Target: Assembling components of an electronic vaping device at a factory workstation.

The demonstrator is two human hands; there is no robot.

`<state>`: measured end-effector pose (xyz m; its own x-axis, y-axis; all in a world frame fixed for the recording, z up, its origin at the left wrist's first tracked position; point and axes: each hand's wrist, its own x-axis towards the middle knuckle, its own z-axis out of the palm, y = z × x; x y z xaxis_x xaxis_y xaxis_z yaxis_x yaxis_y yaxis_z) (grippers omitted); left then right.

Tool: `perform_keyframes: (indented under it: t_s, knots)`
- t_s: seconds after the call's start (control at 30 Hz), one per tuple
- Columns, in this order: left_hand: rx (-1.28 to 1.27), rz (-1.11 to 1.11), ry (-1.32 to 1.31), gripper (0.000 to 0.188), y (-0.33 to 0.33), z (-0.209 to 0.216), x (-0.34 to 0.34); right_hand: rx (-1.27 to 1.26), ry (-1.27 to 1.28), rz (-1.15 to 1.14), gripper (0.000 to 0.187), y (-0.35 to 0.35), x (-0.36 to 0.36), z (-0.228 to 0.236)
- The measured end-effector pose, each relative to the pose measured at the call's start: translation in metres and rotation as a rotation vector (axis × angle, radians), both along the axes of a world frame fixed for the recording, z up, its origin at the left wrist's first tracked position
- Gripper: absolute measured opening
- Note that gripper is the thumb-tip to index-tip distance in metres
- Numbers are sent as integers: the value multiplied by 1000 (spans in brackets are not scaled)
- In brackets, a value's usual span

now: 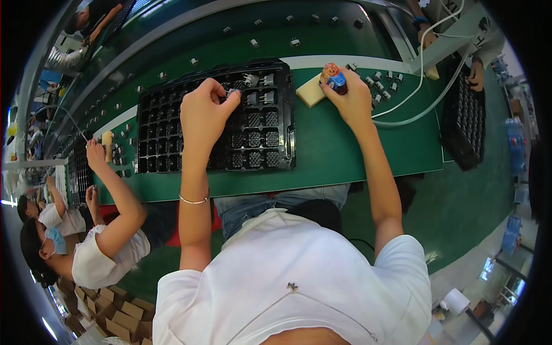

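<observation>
My left hand (204,118) is closed over the upper middle of a black plastic compartment tray (290,138). Its thumb and fingertips pinch a small grey-and-black component (231,92). Several like components with metal pins (267,99) lie in the tray's upper right pockets, while many lower pockets hold nothing. To the right of the tray, my right hand (353,100) is wrapped round a small blue object with a round orange top (333,76), whose exact kind I cannot make out. A pale yellow block (311,92) lies just left of that hand.
More small components (379,86) are clustered right of my right hand, beside thin white tubes (397,119). Others sit spaced along the green surface (255,43) beyond. Black trays (463,123) stand at the far right. A co-worker (109,247) works on my left.
</observation>
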<state>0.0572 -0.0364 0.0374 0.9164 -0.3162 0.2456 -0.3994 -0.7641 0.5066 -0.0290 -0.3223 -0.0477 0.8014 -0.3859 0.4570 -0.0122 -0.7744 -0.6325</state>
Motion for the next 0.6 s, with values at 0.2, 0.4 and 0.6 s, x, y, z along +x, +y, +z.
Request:
perform_keyframes:
  t_s: [0.2,0.4,0.6]
  knots:
    - [-461,-115,241,22,-7,9,-10,24,8,8,45,0,0,-3]
    - [-629,-197,275,23,-8,8,-11,22,-10,10,43,-2,2,-9]
    - [-697,-241,282,20,-9,12,-17,27,0,18,42,-1,1,-4]
